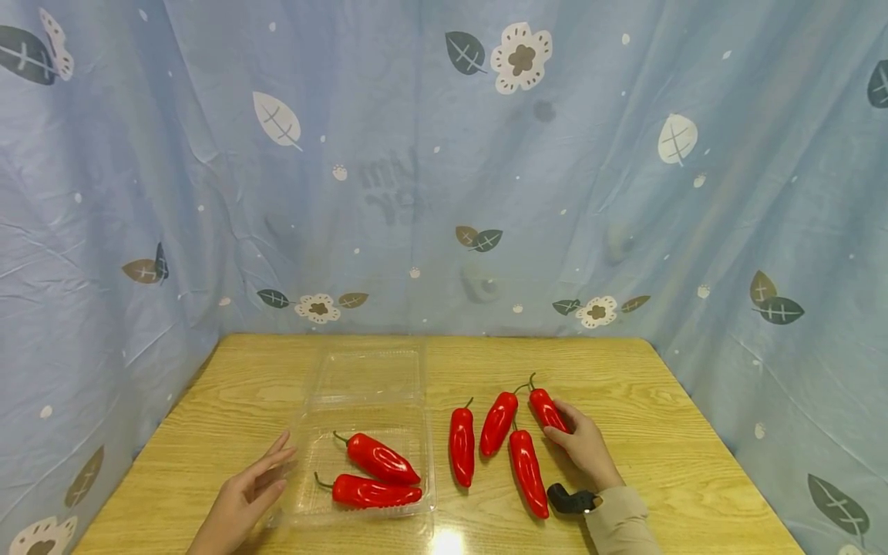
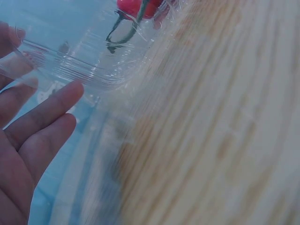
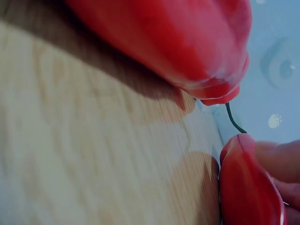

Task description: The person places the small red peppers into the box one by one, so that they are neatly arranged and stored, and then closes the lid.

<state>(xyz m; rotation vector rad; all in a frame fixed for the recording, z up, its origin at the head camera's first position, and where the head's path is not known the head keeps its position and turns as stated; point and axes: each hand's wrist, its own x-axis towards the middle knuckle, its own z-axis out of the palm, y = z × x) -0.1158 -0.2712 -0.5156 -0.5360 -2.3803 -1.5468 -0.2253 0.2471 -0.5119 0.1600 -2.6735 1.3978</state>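
Note:
A clear plastic clamshell box [image 1: 305,455] lies with its lid raised back on the left half of the table. Two red chili peppers, an upper one [image 1: 381,458] and a lower one [image 1: 376,492], rest inside it. My left hand [image 1: 243,497] is at the box's left edge, fingers loosely extended; the left wrist view shows some fingers [image 2: 16,101] overlapping the clear plastic. On the right, my right hand [image 1: 588,447] grips a red chili pepper [image 1: 546,408], its thumb and fingers about the body. The right wrist view shows this pepper [image 3: 246,183] against the tabletop.
Three more red chili peppers lie between box and right hand: one upright [image 1: 462,447], one slanted [image 1: 499,424], one nearest the front [image 1: 529,472]. A black wrist camera [image 1: 570,499] sits at my right cuff. A blue patterned curtain [image 1: 444,169] surrounds the wooden table [image 1: 687,478].

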